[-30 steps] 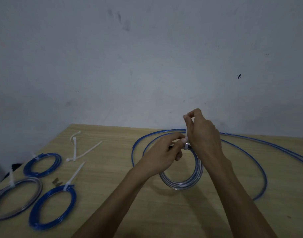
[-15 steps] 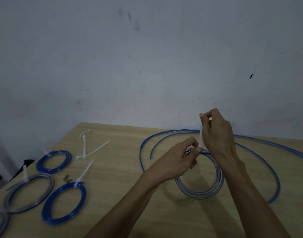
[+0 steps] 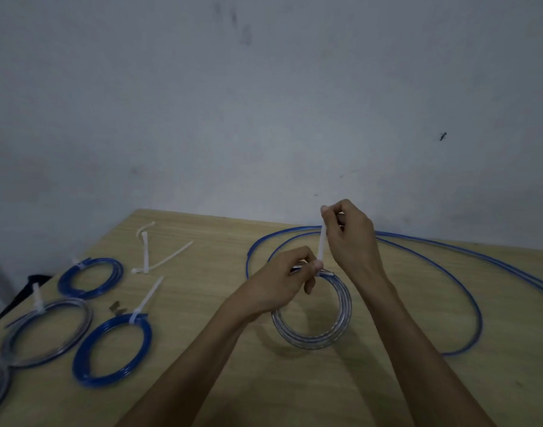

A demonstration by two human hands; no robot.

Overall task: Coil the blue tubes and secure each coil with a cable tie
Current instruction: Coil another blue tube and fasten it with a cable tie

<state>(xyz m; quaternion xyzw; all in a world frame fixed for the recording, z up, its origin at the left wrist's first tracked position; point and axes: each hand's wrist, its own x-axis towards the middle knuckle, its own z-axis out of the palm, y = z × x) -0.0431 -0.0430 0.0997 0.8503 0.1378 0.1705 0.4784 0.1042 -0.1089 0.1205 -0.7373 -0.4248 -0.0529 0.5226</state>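
left hand: pinches top of clear coil, mid-worktop | right hand: pinches cable tie tail, upright above coil | loose blue tube: toward right edge | 2 tied blue coils: near left edge

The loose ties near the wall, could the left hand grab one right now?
Probably not yet. The left hand grips the clear coil the right hand is tying. Once free, bare table leads to the loose ties.

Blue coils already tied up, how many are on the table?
2. One blue coil lies at the far left near the wall; the other blue coil lies nearer, in front of it. The clear-looking coils are not counted, and more may lie past the left edge.
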